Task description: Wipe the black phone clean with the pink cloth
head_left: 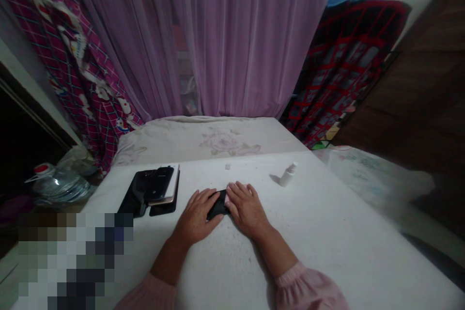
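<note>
A black smartphone [217,205] lies flat on the white tabletop, partly hidden under both hands. My left hand [195,214] holds its left end, with the fingers over the far edge and the thumb at the near edge. Bent over a small pink cloth [227,197], my right hand [249,207] presses it onto the right part of the phone. Most of the cloth is covered by the fingers. To the right of my right hand stands a small white spray bottle [288,176], upright. Beyond the phone lies a tiny pale square piece [227,166].
Several phones and tablets [160,186] lie stacked and overlapping left of my hands on the white table [327,232]. A flowered cloth [174,140] covers the far end. Purple curtains [247,48] hang behind it. A large clear water bottle [60,184] stands off the left side.
</note>
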A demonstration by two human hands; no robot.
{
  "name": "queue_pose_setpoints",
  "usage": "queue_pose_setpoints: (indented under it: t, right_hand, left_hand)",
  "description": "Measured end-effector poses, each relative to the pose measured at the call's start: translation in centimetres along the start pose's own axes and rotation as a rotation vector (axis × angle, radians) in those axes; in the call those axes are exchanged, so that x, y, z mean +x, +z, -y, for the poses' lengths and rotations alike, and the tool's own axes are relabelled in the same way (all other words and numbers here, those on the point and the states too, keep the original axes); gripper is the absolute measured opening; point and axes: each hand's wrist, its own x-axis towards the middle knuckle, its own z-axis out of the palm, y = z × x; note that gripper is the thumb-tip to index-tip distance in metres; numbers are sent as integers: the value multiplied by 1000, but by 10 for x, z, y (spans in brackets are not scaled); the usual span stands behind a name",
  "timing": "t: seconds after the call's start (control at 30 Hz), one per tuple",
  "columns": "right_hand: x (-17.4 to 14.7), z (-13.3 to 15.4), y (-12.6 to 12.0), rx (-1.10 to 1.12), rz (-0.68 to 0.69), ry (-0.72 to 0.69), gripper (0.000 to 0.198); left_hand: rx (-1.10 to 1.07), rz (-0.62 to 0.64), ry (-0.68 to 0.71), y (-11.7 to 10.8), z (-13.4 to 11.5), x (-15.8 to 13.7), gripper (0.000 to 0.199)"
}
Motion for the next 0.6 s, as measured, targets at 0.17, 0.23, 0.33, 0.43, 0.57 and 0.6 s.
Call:
queue_pose_setpoints:
  t: [0.17, 0.23, 0.33, 0.43, 0.57, 0.6]
  right_hand:
    - [0, 3, 3, -8, 2, -26, 42]
    - [0, -1, 5, -32, -16, -3, 41]
    - [0, -9, 7, -68, -55, 72, 37]
    - [0, -14, 8, -94, -95, 156, 35]
    - [0, -16, 9, -110, -109, 190, 35]
    - [-1, -15, 10, -113, -105, 184, 36]
  left_hand:
    - [-8, -23, 9, 1, 2, -1, 53]
    - [-6, -19, 8, 2, 3, 0, 53]
    - [2, -4, 3, 1, 3, 0, 52]
    - [6, 1, -1, 1, 2, 0, 51]
    - [4, -4, -2, 0, 2, 0, 51]
    - [3, -4, -3, 0, 1, 0, 51]
